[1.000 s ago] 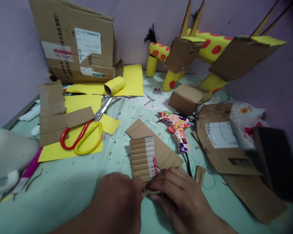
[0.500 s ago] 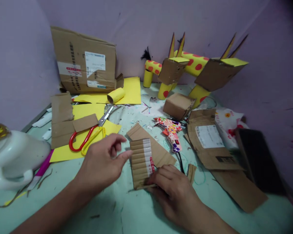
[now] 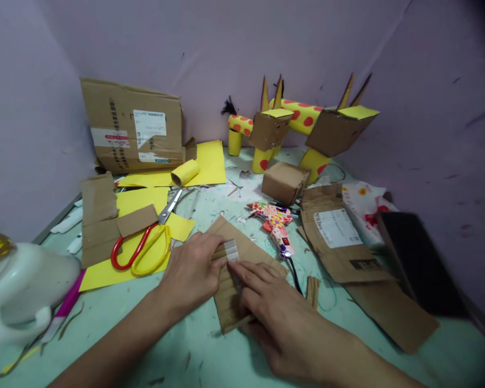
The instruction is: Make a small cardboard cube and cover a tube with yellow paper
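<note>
Centrally, from the head view, two bare hands work at one ridged cardboard piece (image 3: 226,304), which lies near the front of the pale green table (image 3: 186,334). The left hand (image 3: 192,268) is curled, pinching the upper part of that piece between thumb and fingers; the right hand (image 3: 277,307) lays its fingers across the right side, but its thumb is mostly hidden, so I cannot tell whether it grips. One flat cardboard piece (image 3: 250,245) shows just behind, partly covered. Beyond it lies one floral glue gun (image 3: 275,222), with one short brown strip (image 3: 312,291) near its cord. To the left is one pair of scissors (image 3: 164,215), one handle loop red and one yellow, with one small brown rectangle (image 3: 137,220) against it. One yellow tube (image 3: 186,172) rests on yellow paper (image 3: 212,161) before one big carton (image 3: 125,116). Two spotted figures stand at the back, a smaller one (image 3: 270,130) and a larger one (image 3: 335,132), each bearing two pointed horns, four altogether; one little box (image 3: 285,180) sits before them. At right are one labelled cardboard sheet (image 3: 323,202), one white-and-red bag (image 3: 361,202) and one dark slab (image 3: 420,264); at far left, one white mug (image 3: 32,277) and one purple-and-white marker (image 3: 70,296).
</note>
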Demonstrator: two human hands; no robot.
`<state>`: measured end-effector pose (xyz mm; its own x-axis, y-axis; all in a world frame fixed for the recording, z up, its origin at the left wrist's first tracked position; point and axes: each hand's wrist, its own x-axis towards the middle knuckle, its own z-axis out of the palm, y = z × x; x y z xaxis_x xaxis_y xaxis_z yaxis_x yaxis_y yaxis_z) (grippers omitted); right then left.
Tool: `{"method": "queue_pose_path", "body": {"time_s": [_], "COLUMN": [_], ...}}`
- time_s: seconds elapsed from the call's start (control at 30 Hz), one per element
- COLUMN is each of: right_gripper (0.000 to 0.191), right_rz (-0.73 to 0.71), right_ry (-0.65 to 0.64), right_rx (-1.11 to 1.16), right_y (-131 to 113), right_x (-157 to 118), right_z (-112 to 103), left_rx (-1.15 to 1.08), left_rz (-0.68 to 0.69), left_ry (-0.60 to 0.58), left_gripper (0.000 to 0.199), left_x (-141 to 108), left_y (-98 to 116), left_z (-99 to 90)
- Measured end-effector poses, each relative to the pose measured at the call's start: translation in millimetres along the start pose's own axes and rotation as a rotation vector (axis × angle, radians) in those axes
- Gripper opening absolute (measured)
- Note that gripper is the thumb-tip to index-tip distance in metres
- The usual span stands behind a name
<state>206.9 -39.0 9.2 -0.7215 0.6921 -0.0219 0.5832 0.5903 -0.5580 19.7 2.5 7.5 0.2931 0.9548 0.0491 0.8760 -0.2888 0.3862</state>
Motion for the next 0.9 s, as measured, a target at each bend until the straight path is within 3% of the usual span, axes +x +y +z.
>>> {"method": "queue_pose_path", "body": {"time_s": [0.13, 0.23, 0.4, 0.7, 0.9], "right_gripper": [0.046, 0.056, 0.053, 0.05, 0.045], "right_rz": [0.042, 0.065, 0.09, 0.135, 0.168], "right_ry": [-0.179, -0.244, -0.195, -0.208, -0.092], "right_rx": [-0.123, -0.167, -0.11, -0.11, -0.111], "right_y": [-10.7, -15.4, -11.5, -13.7, -14.2], "right_x": [11.3, 17.8, 19.1, 17.1, 19.4], "right_z": [-12.4, -14.3, -8.8, -7.1, -0.5], "left_rx": [-0.044, -0.12, -0.123, -0.204, -0.202], "left_rz": [0.086, 0.14, 0.235, 0.157, 0.096], "left_ry": [0.032, 0.052, 0.072, -0.116, -0.163], "left_gripper": [0.018, 0.017, 0.023, 0.023, 0.021], "left_x": [-1.8, -7.0, -15.0, -13.0, -5.7], "left_y": [-1.9, -1.9, 0.6, 2.9, 6.0], "left_z": [5.4, 10.1, 12.4, 5.5, 5.3]}}
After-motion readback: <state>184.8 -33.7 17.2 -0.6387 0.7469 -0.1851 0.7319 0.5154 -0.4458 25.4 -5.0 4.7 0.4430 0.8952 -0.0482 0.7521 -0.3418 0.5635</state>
